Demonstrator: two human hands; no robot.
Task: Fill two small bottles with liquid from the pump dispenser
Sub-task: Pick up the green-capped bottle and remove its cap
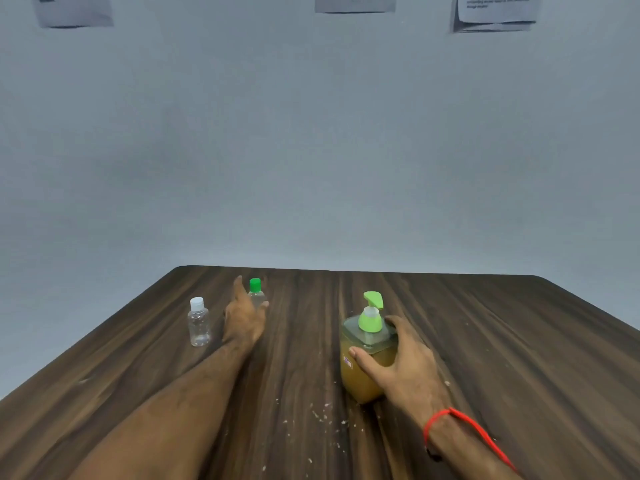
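Observation:
A pump dispenser [363, 372] with amber liquid and a light green pump head stands at the table's middle right. My right hand [398, 358] grips its body, thumb on the front and fingers round the far side. A small clear bottle with a green cap [255, 289] stands far back, left of centre. My left hand [244, 315] reaches to it with fingers spread; its fingers lie around the bottle's lower part, which they mostly hide. A second small clear bottle with a white cap [198, 323] stands upright to the left of that hand, untouched.
The dark wood table [502, 358] ends at a far edge just behind the green-capped bottle. Small white crumbs [318, 415] are scattered in front of the dispenser. A red thread [460, 424] circles my right wrist. Papers hang on the grey wall.

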